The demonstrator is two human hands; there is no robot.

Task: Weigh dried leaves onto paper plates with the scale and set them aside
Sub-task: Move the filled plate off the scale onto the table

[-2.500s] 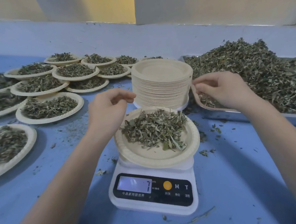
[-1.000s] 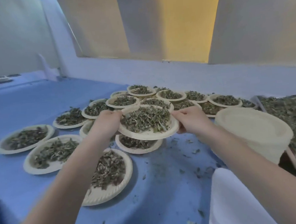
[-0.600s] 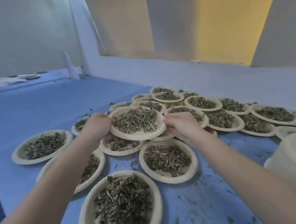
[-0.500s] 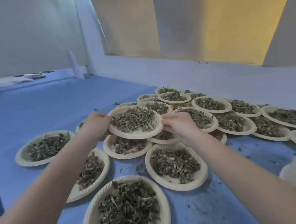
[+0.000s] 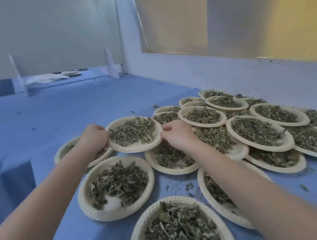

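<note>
Our left hand [image 5: 94, 136] and right hand [image 5: 175, 134] pinch opposite rims of the filled paper plate [image 5: 135, 147], keeping its dried leaves [image 5: 132, 131] level. It hangs over the set-aside plates [image 5: 258, 131] on the blue worktop [image 5: 50, 112], likely because they overlap to save room.

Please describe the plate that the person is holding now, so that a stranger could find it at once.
On the blue table, filled paper plates cluster toward the right. At the cluster's left edge is the held plate of dried leaves. Only this one has a left hand and a right hand gripping its opposite rims.
</note>
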